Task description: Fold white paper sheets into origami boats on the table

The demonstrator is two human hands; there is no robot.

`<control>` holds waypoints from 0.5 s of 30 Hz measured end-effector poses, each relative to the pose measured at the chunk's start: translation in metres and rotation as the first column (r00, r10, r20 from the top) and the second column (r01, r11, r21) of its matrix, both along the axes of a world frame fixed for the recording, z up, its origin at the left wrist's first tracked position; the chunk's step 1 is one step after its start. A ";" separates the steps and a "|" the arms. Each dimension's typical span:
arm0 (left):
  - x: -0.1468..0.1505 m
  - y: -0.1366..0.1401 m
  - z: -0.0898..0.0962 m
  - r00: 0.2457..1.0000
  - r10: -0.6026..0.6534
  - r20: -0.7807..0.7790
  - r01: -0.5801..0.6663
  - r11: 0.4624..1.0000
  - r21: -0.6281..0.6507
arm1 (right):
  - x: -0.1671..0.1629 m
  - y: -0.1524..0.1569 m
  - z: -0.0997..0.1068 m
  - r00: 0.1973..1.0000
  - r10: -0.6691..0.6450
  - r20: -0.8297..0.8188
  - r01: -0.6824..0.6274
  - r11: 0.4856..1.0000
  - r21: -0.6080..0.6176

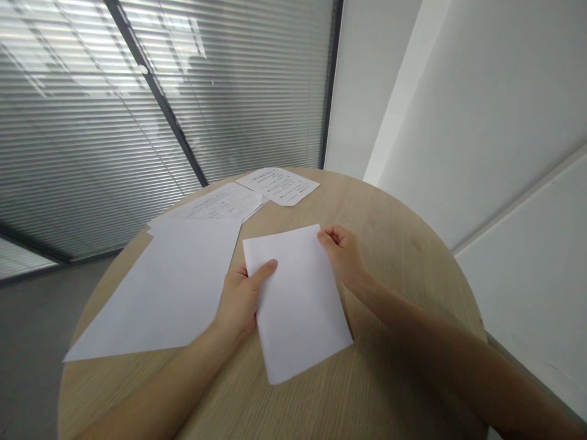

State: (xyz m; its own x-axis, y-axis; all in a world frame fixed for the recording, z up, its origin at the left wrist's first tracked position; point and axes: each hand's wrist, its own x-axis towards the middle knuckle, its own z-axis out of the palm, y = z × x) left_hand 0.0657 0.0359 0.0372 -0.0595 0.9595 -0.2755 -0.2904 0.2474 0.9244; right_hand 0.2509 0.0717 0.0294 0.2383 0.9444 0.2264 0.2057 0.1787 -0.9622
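A blank white sheet of paper (pixel 300 305), seemingly folded over along its left side, is held between my two hands above the table. My left hand (pixel 241 299) grips its left edge, thumb lying on top and the other fingers hidden underneath. At the upper right corner, my right hand (pixel 342 253) pinches the paper between thumb and curled fingers. Left of my left hand lies a larger blank white sheet (pixel 183 287), flat on the table.
The round wooden table (pixel 389 244) carries several printed sheets (pixel 215 205) beyond the blank one, and another printed page (pixel 279 185) near its far edge. Window blinds (pixel 257 91) stand behind the table, and a white wall (pixel 495 110) rises on the right.
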 end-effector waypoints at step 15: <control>0.001 0.013 -0.016 1.000 -0.006 -0.018 0.005 0.999 -0.049 | -0.002 0.012 -0.025 0.987 -0.081 0.140 0.074 0.996 0.057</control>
State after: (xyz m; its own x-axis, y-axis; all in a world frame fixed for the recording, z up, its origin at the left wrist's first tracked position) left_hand 0.0670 0.0493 0.0210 -0.0594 0.9453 -0.3209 -0.2725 0.2939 0.9162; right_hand 0.2491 0.0834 0.0041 0.2727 0.9106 0.3107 0.3544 0.2052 -0.9123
